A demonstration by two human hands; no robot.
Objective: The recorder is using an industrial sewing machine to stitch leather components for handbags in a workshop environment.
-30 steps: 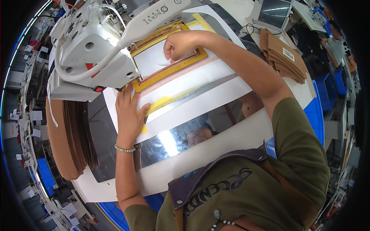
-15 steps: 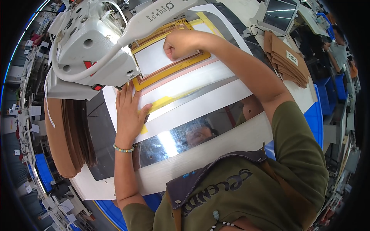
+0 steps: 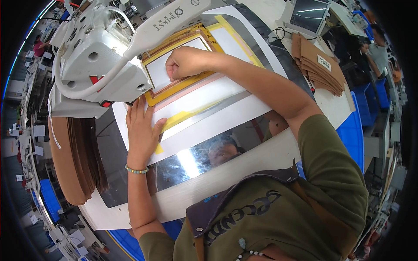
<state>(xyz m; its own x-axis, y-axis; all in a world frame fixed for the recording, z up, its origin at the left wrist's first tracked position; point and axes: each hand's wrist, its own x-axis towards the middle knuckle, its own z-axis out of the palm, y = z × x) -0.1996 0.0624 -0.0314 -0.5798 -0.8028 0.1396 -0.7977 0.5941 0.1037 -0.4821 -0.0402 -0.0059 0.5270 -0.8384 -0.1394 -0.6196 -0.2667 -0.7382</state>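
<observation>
My left hand point(image 3: 142, 134) lies flat with its fingers spread on a large white sheet point(image 3: 226, 114), fingertips close under the head of a white sewing machine point(image 3: 93, 56). A yellow-edged rectangular frame point(image 3: 174, 90) rests on the sheet beside the machine head, with a white panel inside it. Over that panel my right hand point(image 3: 187, 63) is closed, its fingers curled under and touching down near the frame's near side. Whatever those fingers may hold is hidden. Yellow tape point(image 3: 175, 119) and a pink strip run across the sheet between the frame and me.
A shiny dark plate point(image 3: 174, 172) lies under the sheet. Brown flat pieces are stacked upright at the left point(image 3: 72, 161) and in a fanned pile at the right point(image 3: 307, 61). A screen point(image 3: 308, 15) stands far right; a blue bin point(image 3: 357, 139) is beside the table.
My right hand has slid left and nearer to me over the panel, still closed. My left hand stays flat in place. The whole view has shifted slightly.
</observation>
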